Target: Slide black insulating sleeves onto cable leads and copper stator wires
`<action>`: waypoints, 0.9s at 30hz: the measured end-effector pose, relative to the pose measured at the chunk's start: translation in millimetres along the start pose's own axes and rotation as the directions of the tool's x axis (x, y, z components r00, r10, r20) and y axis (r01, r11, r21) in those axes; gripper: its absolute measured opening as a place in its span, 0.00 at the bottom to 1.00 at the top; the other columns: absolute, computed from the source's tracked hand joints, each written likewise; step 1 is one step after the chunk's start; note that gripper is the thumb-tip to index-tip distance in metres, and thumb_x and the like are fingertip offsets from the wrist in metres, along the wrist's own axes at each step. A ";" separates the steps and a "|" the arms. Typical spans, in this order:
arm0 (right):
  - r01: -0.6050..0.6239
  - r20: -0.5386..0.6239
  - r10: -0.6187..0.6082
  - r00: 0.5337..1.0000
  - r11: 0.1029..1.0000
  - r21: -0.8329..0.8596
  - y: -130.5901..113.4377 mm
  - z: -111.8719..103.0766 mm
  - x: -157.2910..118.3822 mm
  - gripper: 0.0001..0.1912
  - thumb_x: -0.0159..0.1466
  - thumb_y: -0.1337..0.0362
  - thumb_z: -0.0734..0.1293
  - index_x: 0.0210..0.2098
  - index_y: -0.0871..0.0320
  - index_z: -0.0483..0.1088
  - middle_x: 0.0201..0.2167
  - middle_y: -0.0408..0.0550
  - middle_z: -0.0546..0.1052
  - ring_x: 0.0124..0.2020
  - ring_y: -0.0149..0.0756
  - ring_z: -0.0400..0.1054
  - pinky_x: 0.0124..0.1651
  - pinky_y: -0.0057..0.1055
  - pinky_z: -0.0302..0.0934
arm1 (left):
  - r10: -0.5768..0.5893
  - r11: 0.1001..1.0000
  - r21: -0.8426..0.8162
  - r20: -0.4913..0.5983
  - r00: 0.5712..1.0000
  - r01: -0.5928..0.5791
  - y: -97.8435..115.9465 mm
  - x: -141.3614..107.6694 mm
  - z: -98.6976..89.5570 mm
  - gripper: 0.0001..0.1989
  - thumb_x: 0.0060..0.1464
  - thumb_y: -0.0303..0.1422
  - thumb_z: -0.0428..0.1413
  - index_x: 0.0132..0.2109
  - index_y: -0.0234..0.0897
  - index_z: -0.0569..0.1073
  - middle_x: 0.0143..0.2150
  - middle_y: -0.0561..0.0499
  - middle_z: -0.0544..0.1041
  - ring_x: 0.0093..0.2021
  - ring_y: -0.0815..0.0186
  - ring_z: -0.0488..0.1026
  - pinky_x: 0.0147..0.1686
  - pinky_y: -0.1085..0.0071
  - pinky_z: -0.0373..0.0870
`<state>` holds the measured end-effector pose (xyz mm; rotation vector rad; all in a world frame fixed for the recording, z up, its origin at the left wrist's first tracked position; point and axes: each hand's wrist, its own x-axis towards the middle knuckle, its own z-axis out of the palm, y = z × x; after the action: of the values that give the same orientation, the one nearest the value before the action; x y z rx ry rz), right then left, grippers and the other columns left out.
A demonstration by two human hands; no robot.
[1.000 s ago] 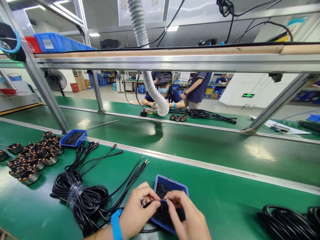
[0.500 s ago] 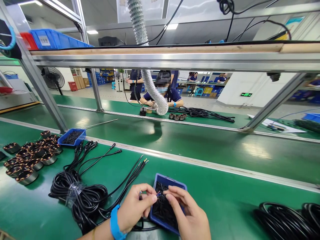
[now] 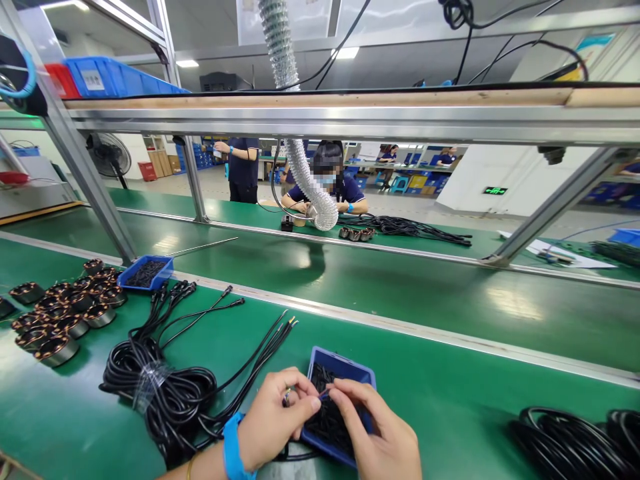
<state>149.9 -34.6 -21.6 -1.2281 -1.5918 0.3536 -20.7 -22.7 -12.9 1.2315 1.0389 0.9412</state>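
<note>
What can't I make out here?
Head view: how many thin coloured wires the bare left hand pinches; too small, partly covered.
Head view: what, if anything, the bare right hand holds; its grip hides it.
Head view: the blue rectangular plastic bin's floor; small black pieces cover it.
Head view: the coiled black cables' full loops; bottom and right edges cut them.

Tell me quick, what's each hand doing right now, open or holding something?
Left hand: closed, pinching thin coloured wires.
Right hand: fingertips pinched close beside them; what it grips is too small to tell.
</note>
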 end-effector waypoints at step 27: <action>0.388 0.068 -0.383 0.921 0.919 -0.067 4.0 7.8 -7.3 0.20 0.66 0.74 0.65 0.54 0.53 0.74 0.46 0.49 0.82 0.43 0.42 0.79 0.45 0.34 0.75 | 0.010 0.999 -0.032 -0.047 0.999 -0.012 1.7 -0.5 3.5 0.20 0.50 0.49 0.62 0.31 0.35 0.70 0.22 0.60 0.63 0.15 0.77 0.59 0.17 0.77 0.53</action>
<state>144.9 -36.3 -31.7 -0.9375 -1.8643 0.0705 -17.5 -23.9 -11.1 1.1948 1.0511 0.9957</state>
